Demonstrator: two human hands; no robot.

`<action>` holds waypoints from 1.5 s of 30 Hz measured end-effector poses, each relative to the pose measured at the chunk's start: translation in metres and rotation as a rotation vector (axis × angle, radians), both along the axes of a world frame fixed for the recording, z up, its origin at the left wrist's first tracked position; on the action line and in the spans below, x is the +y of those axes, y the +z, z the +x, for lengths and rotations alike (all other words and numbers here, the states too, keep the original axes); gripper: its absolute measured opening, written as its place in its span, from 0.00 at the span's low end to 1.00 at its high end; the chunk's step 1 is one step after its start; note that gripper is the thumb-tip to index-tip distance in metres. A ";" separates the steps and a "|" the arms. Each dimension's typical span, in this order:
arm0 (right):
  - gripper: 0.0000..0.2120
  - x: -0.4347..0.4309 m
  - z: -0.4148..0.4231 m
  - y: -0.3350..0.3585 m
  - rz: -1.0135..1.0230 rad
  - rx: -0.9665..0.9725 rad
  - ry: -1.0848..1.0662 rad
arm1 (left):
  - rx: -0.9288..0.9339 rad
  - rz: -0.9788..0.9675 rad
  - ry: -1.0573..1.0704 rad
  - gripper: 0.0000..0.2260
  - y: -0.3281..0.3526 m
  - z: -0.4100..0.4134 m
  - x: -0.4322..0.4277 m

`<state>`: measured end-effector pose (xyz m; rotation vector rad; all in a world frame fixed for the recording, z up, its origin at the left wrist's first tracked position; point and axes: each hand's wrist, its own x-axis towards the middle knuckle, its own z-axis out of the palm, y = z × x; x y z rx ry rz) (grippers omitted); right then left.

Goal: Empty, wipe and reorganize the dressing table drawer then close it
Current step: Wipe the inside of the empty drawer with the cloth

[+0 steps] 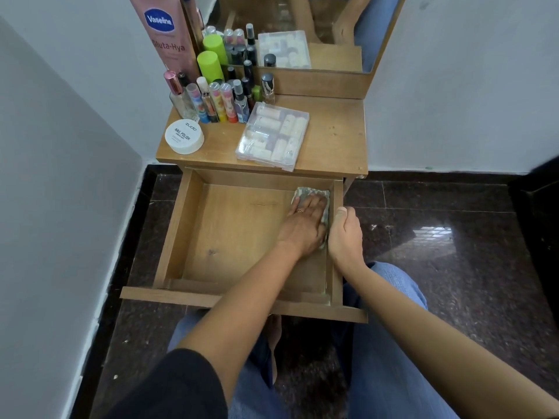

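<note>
Drawer (177, 228) pulled fully out, centre of frame, its floor bare wood. Cloth (305, 193), grey and patterned, lies in the drawer's upper-right corner against the right wall.

Left hand (305, 225) lies flat on the cloth, fingers straight and together, palm down, pressing it to the drawer floor; ring on one finger. It grips nothing.

Right hand (346, 234) is just right of the left one, fingers curled over the drawer's right wall, thumb pointing up along the top edge.

Tabletop (332, 137) above the drawer carries a clear plastic box (273, 136) at its front edge, a white jar (184, 136) at its left, and a cluster of small bottles (217, 101) behind. Pink tube (168, 34) stands upper left, beside the mirror (302, 25).
</note>
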<state>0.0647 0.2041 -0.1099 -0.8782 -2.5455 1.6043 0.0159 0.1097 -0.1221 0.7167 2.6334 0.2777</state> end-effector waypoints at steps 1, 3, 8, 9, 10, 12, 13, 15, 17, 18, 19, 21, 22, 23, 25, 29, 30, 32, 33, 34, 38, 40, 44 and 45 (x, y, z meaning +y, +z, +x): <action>0.17 0.000 0.000 -0.001 0.005 0.003 0.002 | -0.013 0.006 0.038 0.26 -0.001 0.004 0.003; 0.18 0.001 -0.001 -0.001 0.008 0.004 -0.001 | -0.027 0.023 0.092 0.26 -0.003 0.009 0.007; 0.17 0.001 -0.001 -0.001 0.003 0.000 0.002 | -0.050 0.026 -0.021 0.27 -0.001 -0.002 -0.004; 0.17 0.000 -0.002 0.000 0.002 -0.002 0.002 | -0.061 0.015 -0.074 0.27 -0.001 -0.006 -0.010; 0.17 0.000 -0.002 0.000 0.004 -0.006 0.002 | -0.069 -0.001 -0.133 0.27 0.000 -0.010 -0.016; 0.17 0.000 -0.001 0.000 0.004 -0.010 0.001 | -0.073 -0.045 -0.265 0.27 0.003 -0.016 -0.027; 0.17 0.000 -0.001 0.000 0.000 -0.009 0.001 | -0.070 -0.075 -0.336 0.28 0.004 -0.018 -0.033; 0.17 0.000 0.000 0.001 -0.003 -0.008 0.001 | -0.066 -0.136 -0.474 0.27 0.005 -0.019 -0.043; 0.17 0.000 0.000 0.002 -0.001 -0.008 -0.003 | -0.062 -0.164 -0.596 0.27 0.006 -0.016 -0.053; 0.17 -0.001 0.000 0.002 0.001 -0.010 -0.004 | -0.062 -0.168 -0.658 0.27 0.005 -0.013 -0.059; 0.17 -0.001 0.000 0.003 0.006 -0.014 -0.003 | -0.065 -0.166 -0.720 0.27 0.004 -0.008 -0.064; 0.18 -0.001 0.000 0.003 0.018 -0.018 0.002 | -0.089 -0.138 -0.830 0.26 0.002 0.004 -0.072; 0.18 -0.001 0.000 0.003 0.021 -0.016 0.002 | -0.107 -0.120 -0.877 0.26 0.002 0.009 -0.074; 0.17 -0.001 0.000 0.003 0.025 -0.014 0.003 | -0.124 -0.106 -0.924 0.25 0.001 0.012 -0.076; 0.17 -0.002 0.001 0.003 0.035 -0.011 0.006 | -0.160 -0.099 -1.021 0.24 0.002 0.013 -0.075; 0.17 -0.002 0.001 0.004 0.048 -0.003 0.008 | -0.220 -0.143 -1.183 0.24 0.009 0.005 -0.066; 0.17 -0.002 0.001 0.005 0.052 -0.001 0.009 | -0.220 -0.150 -1.208 0.24 0.011 0.005 -0.064; 0.17 -0.002 0.001 0.005 0.065 -0.003 0.009 | -0.212 -0.154 -1.228 0.25 0.012 0.005 -0.064; 0.17 -0.002 0.001 0.004 0.068 -0.004 0.009 | -0.208 -0.155 -1.227 0.25 0.012 0.006 -0.064; 0.17 -0.002 0.001 0.004 0.069 -0.004 0.009 | -0.207 -0.161 -1.219 0.25 0.013 0.008 -0.064; 0.17 -0.002 0.002 0.002 0.079 -0.017 0.011 | -0.220 -0.193 -1.145 0.26 0.014 0.015 -0.068; 0.18 -0.003 0.003 0.002 0.083 -0.030 0.012 | -0.213 -0.207 -1.130 0.27 0.015 0.012 -0.079; 0.18 -0.002 0.002 0.002 0.078 -0.040 0.010 | -0.247 -0.268 -1.127 0.29 0.016 -0.006 -0.128; 0.18 -0.002 0.002 0.001 0.079 -0.038 0.009 | -0.258 -0.299 -1.129 0.29 0.016 -0.009 -0.139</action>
